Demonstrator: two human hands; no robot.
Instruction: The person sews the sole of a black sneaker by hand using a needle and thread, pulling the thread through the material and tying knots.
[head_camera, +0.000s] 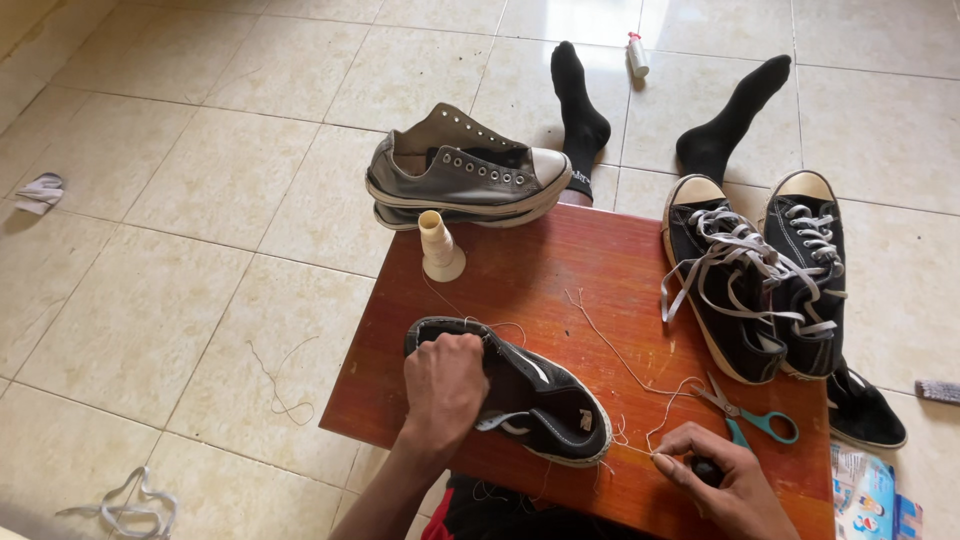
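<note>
Nearest, at 5 o'clock: right hand (722, 482), fingers pinching shut on a thin white thread (618, 358) and gripping a small dark tool, kind not clear. At 7 o'clock: left hand (445, 385), fingers curling closed over the heel of the black shoe (535, 398), pressing it on the red worktop (560, 275). Lying beside at 4 o'clock: teal scissors (752, 418). Standing at 11 o'clock: cream thread spool (438, 246). Resting behind it: grey sneaker (465, 172). Sitting at 2 o'clock: black laced pair (760, 275).

Bright daylight, tile glare up top, perhaps slight edge distortion
</note>
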